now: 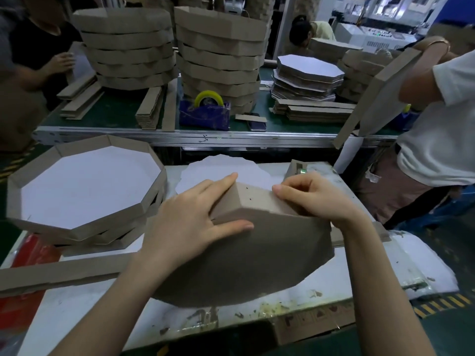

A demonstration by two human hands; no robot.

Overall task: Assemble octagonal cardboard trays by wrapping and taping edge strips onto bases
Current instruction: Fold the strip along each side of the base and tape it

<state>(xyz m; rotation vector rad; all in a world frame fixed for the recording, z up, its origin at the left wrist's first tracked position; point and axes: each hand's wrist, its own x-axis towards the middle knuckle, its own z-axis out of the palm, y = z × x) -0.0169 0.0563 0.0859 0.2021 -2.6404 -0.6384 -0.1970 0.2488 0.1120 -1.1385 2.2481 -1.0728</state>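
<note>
Flatly, left hand point(190, 222) presses edge strip point(257, 201); right hand point(316, 199) pinches it.

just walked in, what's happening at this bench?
A person is partway through one tray. The octagonal base lies brown side up on the bench, with an edge strip wrapped against its far edges. The left hand presses flat over a corner of the strip, and the right hand pinches the strip further along. Finished trays are stacked to the left. The tape dispenser sits on the conveyor behind, untouched.
</note>
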